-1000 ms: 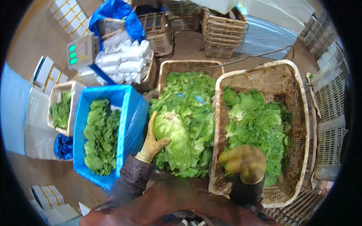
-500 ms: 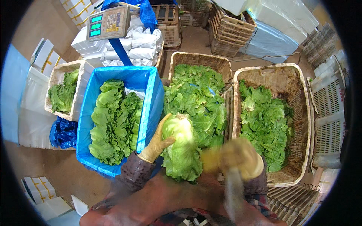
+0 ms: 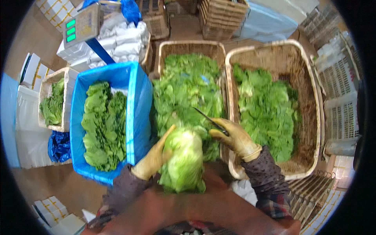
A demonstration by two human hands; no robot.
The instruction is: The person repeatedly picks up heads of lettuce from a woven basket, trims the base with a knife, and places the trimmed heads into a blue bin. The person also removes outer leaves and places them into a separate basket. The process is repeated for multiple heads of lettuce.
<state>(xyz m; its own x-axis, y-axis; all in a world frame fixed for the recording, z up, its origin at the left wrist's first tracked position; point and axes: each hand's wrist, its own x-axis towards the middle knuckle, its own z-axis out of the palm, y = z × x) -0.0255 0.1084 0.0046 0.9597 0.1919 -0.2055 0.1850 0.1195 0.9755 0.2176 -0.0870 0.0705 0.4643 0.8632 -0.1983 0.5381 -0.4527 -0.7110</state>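
My left hand (image 3: 153, 158), in a yellowish glove, grips the side of a pale green lettuce (image 3: 183, 162) in front of my body. The lettuce stands with its pale end away from me and looser leaves hanging toward me. In my gloved right hand (image 3: 235, 141) is a knife (image 3: 204, 116), its dark thin blade pointing up and left, apart from the lettuce. Beyond my hands a crate (image 3: 192, 46) is heaped with loose green leaves (image 3: 188, 90). On the left, a blue-lined box (image 3: 140, 113) holds lettuces (image 3: 96, 125) laid in rows.
At right stands a stained crate (image 3: 288, 58) partly filled with leaves (image 3: 264, 113). A foam box (image 3: 69, 94) with greens is at far left, near crumpled blue plastic (image 3: 59, 145). A scale display (image 3: 81, 25) rises behind, beside white packs (image 3: 125, 43). More crates (image 3: 221, 17) stand at the back.
My right hand has come up from below, where the knife was blurred, and the blade now points away from me. My left hand still holds the lettuce. The view has shifted.
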